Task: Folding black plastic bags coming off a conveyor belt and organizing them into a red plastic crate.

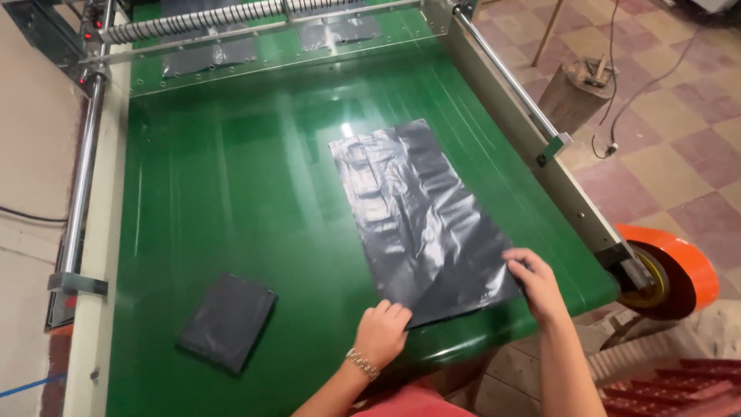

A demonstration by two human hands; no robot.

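Along the far left edge runs a shiny metal rail [79, 185] beside the green conveyor belt [231, 193], which serves here as the bench. On the belt's near-left part lies a small folded stack of black plastic bags [228, 320], a compact dark rectangle turned slightly askew, well apart from both hands.

Further right, the left hand [380, 332], with a beaded bracelet [362, 364] at the wrist, rests at the near-left corner of a flat black plastic bag [421, 220]. Its fingers are curled together and press down on the bag's near edge; whether they pinch the film cannot be told.

The bag is a long, thin rectangle of glossy black film, lying flat on the belt at its middle-right and angled so that its far end leans to the left. Its surface is creased and rippled, with pale streaks of reflected light across the wrinkles, and its near edge reaches almost to the rounded front lip of the belt.

The right hand [535, 282] lies on the bag's near-right corner, fingers spread slightly and bent, fingertips touching the film's right edge.

Right of the belt stands the machine's pale metal side frame [532, 147], and at its near end an orange roller [679, 270]. Beyond is a checkered tile floor [679, 154].
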